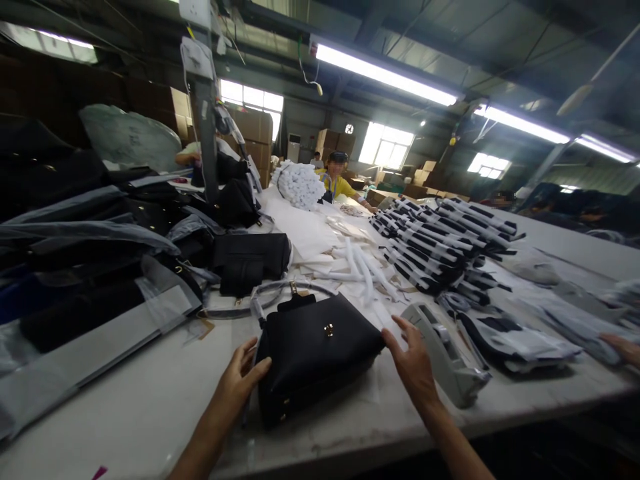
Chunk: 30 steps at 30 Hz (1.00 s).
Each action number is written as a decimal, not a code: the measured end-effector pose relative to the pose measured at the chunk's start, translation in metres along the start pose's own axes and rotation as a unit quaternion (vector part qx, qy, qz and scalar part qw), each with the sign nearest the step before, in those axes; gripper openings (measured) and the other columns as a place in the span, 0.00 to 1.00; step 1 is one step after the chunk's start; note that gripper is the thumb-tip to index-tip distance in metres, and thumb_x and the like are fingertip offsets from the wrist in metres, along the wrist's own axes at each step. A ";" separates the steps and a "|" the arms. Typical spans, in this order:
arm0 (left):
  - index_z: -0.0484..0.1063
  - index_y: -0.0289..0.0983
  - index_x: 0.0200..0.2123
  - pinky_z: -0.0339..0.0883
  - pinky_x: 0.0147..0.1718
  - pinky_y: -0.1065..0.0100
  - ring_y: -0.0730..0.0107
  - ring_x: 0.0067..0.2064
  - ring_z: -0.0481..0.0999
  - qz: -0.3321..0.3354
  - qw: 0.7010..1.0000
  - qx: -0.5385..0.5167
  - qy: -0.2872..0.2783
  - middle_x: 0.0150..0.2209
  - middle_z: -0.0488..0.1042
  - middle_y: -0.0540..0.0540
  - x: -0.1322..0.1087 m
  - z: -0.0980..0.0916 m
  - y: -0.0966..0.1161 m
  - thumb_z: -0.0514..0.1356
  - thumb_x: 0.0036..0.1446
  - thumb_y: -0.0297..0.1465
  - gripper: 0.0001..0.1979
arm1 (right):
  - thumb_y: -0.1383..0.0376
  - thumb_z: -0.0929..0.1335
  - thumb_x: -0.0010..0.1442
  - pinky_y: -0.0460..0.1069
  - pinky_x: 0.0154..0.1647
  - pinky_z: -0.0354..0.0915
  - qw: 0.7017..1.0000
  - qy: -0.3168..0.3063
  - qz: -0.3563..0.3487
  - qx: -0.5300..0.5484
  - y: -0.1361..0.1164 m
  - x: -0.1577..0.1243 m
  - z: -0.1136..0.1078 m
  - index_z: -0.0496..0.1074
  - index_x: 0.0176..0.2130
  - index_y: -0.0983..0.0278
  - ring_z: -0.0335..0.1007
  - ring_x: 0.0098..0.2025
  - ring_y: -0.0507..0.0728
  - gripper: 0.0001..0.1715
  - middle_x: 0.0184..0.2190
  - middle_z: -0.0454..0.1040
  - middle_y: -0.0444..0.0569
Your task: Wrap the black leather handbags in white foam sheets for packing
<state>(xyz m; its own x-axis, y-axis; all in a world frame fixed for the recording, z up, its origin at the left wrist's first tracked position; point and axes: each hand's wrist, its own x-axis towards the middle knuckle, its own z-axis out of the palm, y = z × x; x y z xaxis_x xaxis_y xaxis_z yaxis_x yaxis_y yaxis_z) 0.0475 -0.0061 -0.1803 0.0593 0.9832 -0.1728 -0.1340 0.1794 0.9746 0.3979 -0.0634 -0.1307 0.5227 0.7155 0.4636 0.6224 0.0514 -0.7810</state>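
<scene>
A black handbag (320, 353) with a gold clasp lies on the white table in front of me, its front facing up. At the bag's left edge, my left hand (245, 373) has its thumb on the black surface and its fingers round the side. My right hand (410, 353) is at the right corner, fingers spread, the index and thumb beside the bag's edge. The flap and a plastic-wrapped strap (265, 290) extend from the far side of the bag. Just right of my right hand stands a grey tape dispenser (443, 353).
Black bags in plastic (100, 280) crowd the left side. Another black bag (253, 260) lies beyond mine. Wrapped straps (440, 240) are piled at the right, behind packed pieces (520, 340). A person in yellow (340, 180) is across the table; another person's hand (620, 348) shows far right.
</scene>
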 end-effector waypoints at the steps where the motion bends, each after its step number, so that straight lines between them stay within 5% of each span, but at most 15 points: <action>1: 0.63 0.36 0.59 0.65 0.59 0.51 0.43 0.61 0.70 -0.008 1.000 -0.015 -0.007 0.57 0.71 0.30 0.002 0.000 -0.002 0.71 0.43 0.48 0.43 | 0.44 0.71 0.54 0.64 0.59 0.62 0.996 -0.023 0.081 0.033 0.006 0.007 0.000 0.71 0.51 0.64 0.66 0.57 0.69 0.35 0.55 0.71 0.60; 3: 0.61 0.36 0.61 0.66 0.59 0.52 0.45 0.59 0.72 -0.024 0.999 -0.044 -0.015 0.58 0.71 0.30 0.003 0.003 -0.002 0.72 0.44 0.48 0.45 | 0.40 0.71 0.50 0.60 0.54 0.67 0.965 -0.103 0.210 0.117 0.012 0.016 0.001 0.72 0.50 0.64 0.68 0.56 0.68 0.39 0.54 0.72 0.59; 6: 0.60 0.37 0.62 0.67 0.57 0.56 0.49 0.56 0.75 -0.057 0.995 -0.078 -0.010 0.58 0.71 0.32 0.002 0.010 0.005 0.72 0.46 0.46 0.44 | 0.37 0.69 0.52 0.54 0.45 0.70 0.902 -0.216 0.292 0.232 0.009 0.014 0.006 0.75 0.47 0.62 0.72 0.48 0.61 0.37 0.48 0.76 0.52; 10: 0.61 0.38 0.62 0.69 0.56 0.59 0.51 0.56 0.75 -0.066 0.992 -0.105 -0.022 0.58 0.72 0.36 -0.003 0.018 0.029 0.71 0.49 0.45 0.41 | 0.39 0.71 0.52 0.47 0.33 0.67 0.867 -0.216 0.333 0.300 -0.011 0.001 0.012 0.77 0.44 0.61 0.71 0.35 0.54 0.33 0.38 0.78 0.46; 14: 0.60 0.39 0.63 0.69 0.54 0.60 0.48 0.58 0.73 -0.031 0.992 -0.113 -0.051 0.61 0.68 0.35 -0.006 0.013 0.055 0.72 0.45 0.48 0.46 | 0.41 0.73 0.51 0.44 0.26 0.64 0.859 -0.197 0.335 0.334 -0.037 -0.009 0.017 0.77 0.45 0.62 0.71 0.32 0.53 0.32 0.36 0.79 0.45; 18: 0.57 0.39 0.64 0.71 0.50 0.62 0.49 0.54 0.76 -0.012 0.994 -0.085 -0.067 0.60 0.70 0.36 -0.013 -0.003 0.078 0.72 0.44 0.50 0.49 | 0.43 0.72 0.54 0.47 0.36 0.71 0.858 -0.171 0.317 0.366 -0.054 -0.023 0.023 0.76 0.47 0.62 0.75 0.39 0.57 0.31 0.41 0.80 0.46; 23: 0.57 0.39 0.65 0.71 0.50 0.57 0.50 0.51 0.78 0.004 0.994 -0.008 -0.105 0.58 0.72 0.34 -0.014 -0.022 0.081 0.67 0.49 0.51 0.45 | 0.43 0.66 0.59 0.53 0.45 0.74 0.911 -0.155 0.237 0.300 -0.050 -0.050 0.028 0.76 0.48 0.61 0.74 0.52 0.64 0.30 0.47 0.79 0.50; 27: 0.64 0.35 0.60 0.60 0.61 0.50 0.43 0.63 0.66 0.058 0.985 0.159 -0.022 0.62 0.66 0.31 -0.005 -0.035 0.068 0.67 0.46 0.50 0.41 | 0.46 0.69 0.57 0.54 0.45 0.74 0.910 -0.204 0.251 0.258 -0.032 -0.065 0.023 0.75 0.48 0.62 0.75 0.52 0.64 0.28 0.49 0.79 0.52; 30: 0.65 0.37 0.60 0.53 0.65 0.49 0.47 0.67 0.60 0.159 0.939 0.303 0.020 0.64 0.64 0.36 -0.015 -0.034 0.080 0.63 0.53 0.47 0.34 | 0.45 0.69 0.56 0.55 0.42 0.74 0.914 -0.217 0.282 0.195 -0.023 -0.062 0.013 0.74 0.49 0.63 0.76 0.48 0.65 0.30 0.47 0.79 0.54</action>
<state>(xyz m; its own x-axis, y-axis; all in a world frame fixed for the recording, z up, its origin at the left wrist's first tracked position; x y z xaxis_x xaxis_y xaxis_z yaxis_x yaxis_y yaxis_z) 0.0021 -0.0051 -0.1044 0.0738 0.9862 0.1483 0.4504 -0.1656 0.8773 0.3434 -0.0999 -0.1474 0.3637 0.9093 -0.2019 0.0270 -0.2270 -0.9735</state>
